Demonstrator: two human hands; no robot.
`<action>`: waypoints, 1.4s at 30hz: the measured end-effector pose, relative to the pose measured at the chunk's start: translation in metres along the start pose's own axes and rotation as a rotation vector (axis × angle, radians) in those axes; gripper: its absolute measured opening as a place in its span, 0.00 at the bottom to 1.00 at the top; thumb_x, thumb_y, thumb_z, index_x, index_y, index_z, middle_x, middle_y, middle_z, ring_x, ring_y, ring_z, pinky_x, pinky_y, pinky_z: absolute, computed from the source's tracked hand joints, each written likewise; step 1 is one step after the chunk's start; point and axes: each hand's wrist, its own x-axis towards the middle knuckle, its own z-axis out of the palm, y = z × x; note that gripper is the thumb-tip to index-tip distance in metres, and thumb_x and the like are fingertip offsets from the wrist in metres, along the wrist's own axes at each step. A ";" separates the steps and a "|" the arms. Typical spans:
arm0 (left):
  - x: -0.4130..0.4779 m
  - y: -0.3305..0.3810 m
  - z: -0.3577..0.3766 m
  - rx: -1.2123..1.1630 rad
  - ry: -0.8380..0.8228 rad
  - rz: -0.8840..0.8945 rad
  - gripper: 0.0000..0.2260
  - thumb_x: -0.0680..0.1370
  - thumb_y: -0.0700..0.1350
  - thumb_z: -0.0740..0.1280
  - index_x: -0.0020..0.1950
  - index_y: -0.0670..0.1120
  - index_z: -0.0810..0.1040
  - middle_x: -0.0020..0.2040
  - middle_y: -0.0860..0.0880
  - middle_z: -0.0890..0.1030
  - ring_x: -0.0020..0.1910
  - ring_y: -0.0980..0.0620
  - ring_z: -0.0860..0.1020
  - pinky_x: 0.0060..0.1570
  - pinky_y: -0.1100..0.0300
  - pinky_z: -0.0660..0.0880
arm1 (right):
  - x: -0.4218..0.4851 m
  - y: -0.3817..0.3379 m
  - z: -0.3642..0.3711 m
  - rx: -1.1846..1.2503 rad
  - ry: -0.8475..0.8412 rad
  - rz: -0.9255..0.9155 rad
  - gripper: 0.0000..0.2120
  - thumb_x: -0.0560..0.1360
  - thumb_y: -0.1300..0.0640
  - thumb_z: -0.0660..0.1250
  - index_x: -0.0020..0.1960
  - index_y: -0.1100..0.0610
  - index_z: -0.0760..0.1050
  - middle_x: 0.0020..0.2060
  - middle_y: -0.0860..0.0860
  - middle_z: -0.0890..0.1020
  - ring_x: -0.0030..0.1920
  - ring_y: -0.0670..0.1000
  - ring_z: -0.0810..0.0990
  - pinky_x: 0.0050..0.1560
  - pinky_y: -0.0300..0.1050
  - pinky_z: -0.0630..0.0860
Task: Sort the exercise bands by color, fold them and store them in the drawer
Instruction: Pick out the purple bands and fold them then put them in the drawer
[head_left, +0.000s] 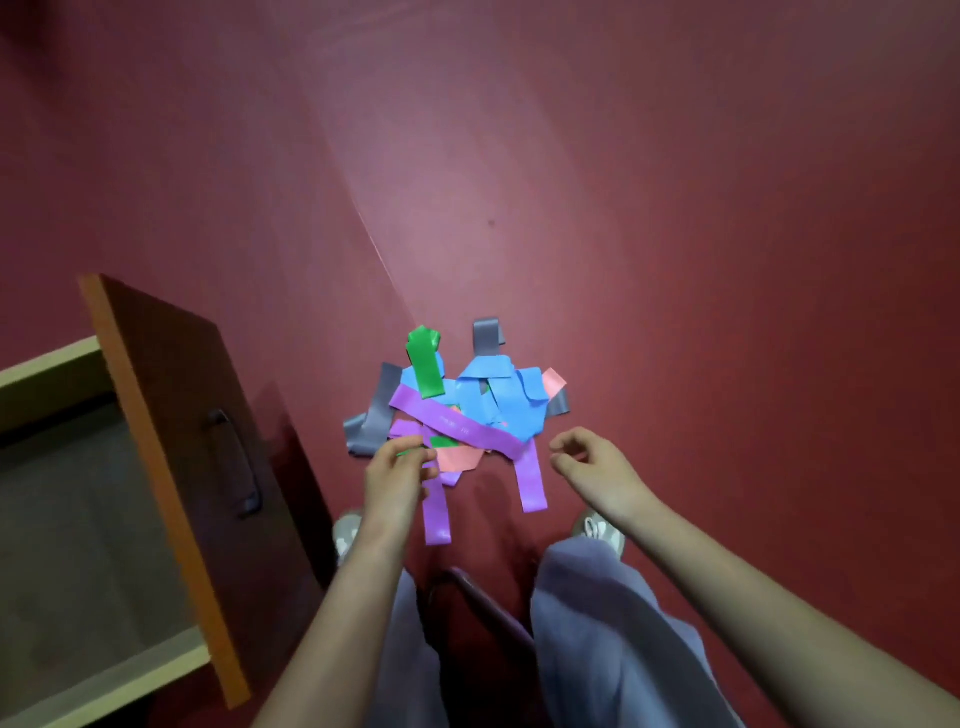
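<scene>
The exercise bands lie in one tangled pile (470, 410) on the red floor (675, 218), straight ahead of the seated person and just beyond both hands. The left hand (397, 470) is at the pile's near-left edge, fingers and thumb curled onto the near purple band (435, 514), whose free end trails back toward the person's feet. The right hand (592, 462) hovers just right of the pile, fingers loosely curled and holding nothing, apart from the tail of the long purple band (467, 428).

That long band is what the next move likely turns on: it runs diagonally over the pile, from far-left to near-right, crossing the blue bands (498, 395) and a pink one (457, 458). Its near end is closer to the right hand (the left is already occupied).

The open drawer (171, 415) stands to the left, its front panel near the pile's grey bands (376, 410). Bare floor spreads beyond and to the right, so sorted heaps would probably fit best there.
</scene>
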 end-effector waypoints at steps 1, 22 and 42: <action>0.011 -0.010 0.006 -0.007 -0.013 0.008 0.11 0.75 0.33 0.60 0.38 0.48 0.72 0.34 0.48 0.75 0.25 0.59 0.75 0.33 0.62 0.66 | 0.014 0.013 0.005 -0.029 -0.016 -0.016 0.06 0.73 0.66 0.62 0.46 0.57 0.74 0.42 0.52 0.76 0.43 0.51 0.72 0.48 0.41 0.67; 0.290 -0.190 0.048 -0.175 0.080 -0.260 0.19 0.78 0.45 0.60 0.66 0.35 0.69 0.29 0.45 0.79 0.20 0.57 0.75 0.21 0.69 0.71 | 0.236 0.142 0.165 -0.015 0.016 -0.218 0.09 0.72 0.69 0.61 0.47 0.63 0.78 0.44 0.60 0.82 0.42 0.51 0.75 0.41 0.40 0.68; 0.345 -0.204 0.043 -0.425 -0.026 0.041 0.14 0.79 0.45 0.57 0.55 0.39 0.77 0.52 0.36 0.79 0.49 0.41 0.79 0.61 0.43 0.72 | 0.331 0.127 0.245 -0.588 0.052 -0.220 0.25 0.72 0.49 0.67 0.62 0.62 0.65 0.62 0.60 0.69 0.64 0.60 0.67 0.60 0.52 0.65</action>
